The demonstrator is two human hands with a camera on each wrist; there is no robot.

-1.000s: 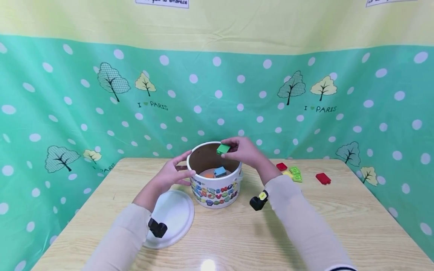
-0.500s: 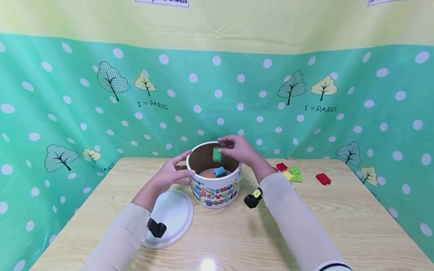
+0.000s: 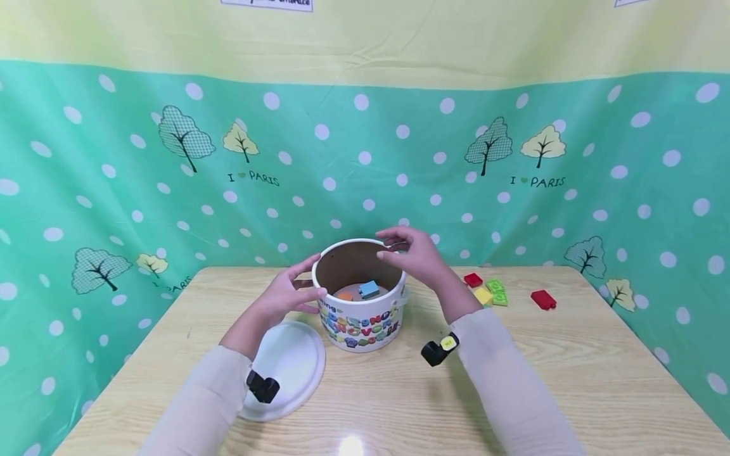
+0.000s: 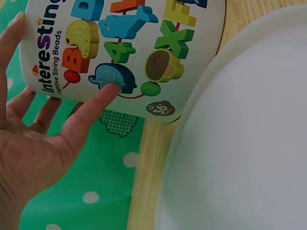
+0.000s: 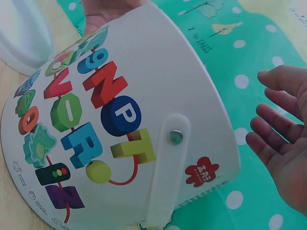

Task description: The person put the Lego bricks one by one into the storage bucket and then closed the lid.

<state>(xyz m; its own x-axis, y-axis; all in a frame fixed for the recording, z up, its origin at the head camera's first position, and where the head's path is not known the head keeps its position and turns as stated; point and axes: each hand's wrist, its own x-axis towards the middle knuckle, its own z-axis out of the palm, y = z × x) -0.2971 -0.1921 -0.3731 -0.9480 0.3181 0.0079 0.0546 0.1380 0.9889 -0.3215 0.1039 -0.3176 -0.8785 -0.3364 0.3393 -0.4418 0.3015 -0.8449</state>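
In the head view a white bucket (image 3: 360,326) with printed letters stands uncovered on the table. A blue toy brick (image 3: 369,289) and an orange piece (image 3: 345,296) lie inside. My left hand (image 3: 283,294) rests against the bucket's left side, its fingers spread. In the left wrist view its straight thumb (image 4: 91,111) touches the printed wall. Above the right part of the rim is my right hand (image 3: 414,253), holding nothing. The right wrist view shows this hand (image 5: 285,129) with loosely bent fingers, apart from the bucket. No green brick is visible inside; the near wall hides part of the bottom.
A round white lid (image 3: 289,367) lies left of the bucket. To the right are a red brick (image 3: 473,280), a yellow brick (image 3: 483,296), green pieces (image 3: 497,292) and another red brick (image 3: 544,299). A polka-dot curtain (image 3: 365,158) hangs behind the table.
My right hand lowered a green brick into the bucket opening and let it go; that hand has since shifted slightly right. The left hand has stayed against the bucket.
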